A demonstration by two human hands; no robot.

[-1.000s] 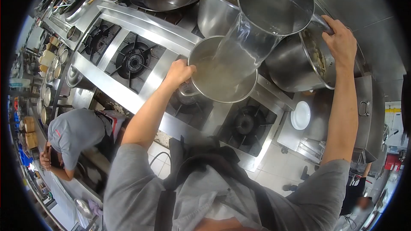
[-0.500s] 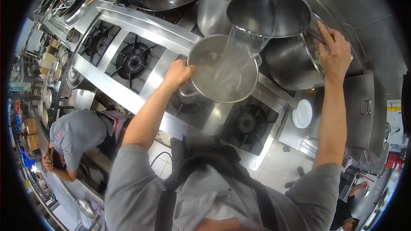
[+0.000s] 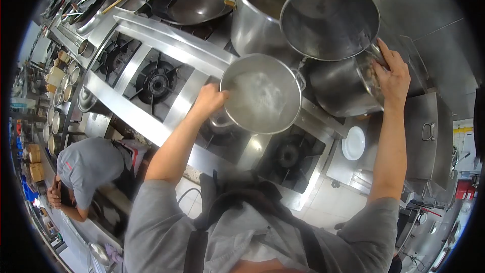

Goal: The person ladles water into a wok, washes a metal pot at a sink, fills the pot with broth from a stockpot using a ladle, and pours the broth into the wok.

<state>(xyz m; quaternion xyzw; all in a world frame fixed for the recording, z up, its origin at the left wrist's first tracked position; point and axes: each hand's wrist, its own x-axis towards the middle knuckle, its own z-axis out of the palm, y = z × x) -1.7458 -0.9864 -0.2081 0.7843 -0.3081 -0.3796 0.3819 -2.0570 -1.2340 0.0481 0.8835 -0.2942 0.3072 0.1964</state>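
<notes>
Cooking pot (image 3: pixel 260 96) was over the right half of the stove (image 3: pixel 134 107), holding cloudy liquid. Behind it rose a tall stockpot (image 3: pixel 252 28); a large tilted pot (image 3: pixel 328 88) crowded its right. The left hand (image 3: pixel 211 101) was closed at its rim, elbow bent. The right hand (image 3: pixel 391 73), arm outstretched, curled around the handle of a tipped pan (image 3: pixel 331 20). Burners (image 3: pixel 156 85) spread leftward; a white plate (image 3: pixel 353 143) lay beyond the stove's right edge.
</notes>
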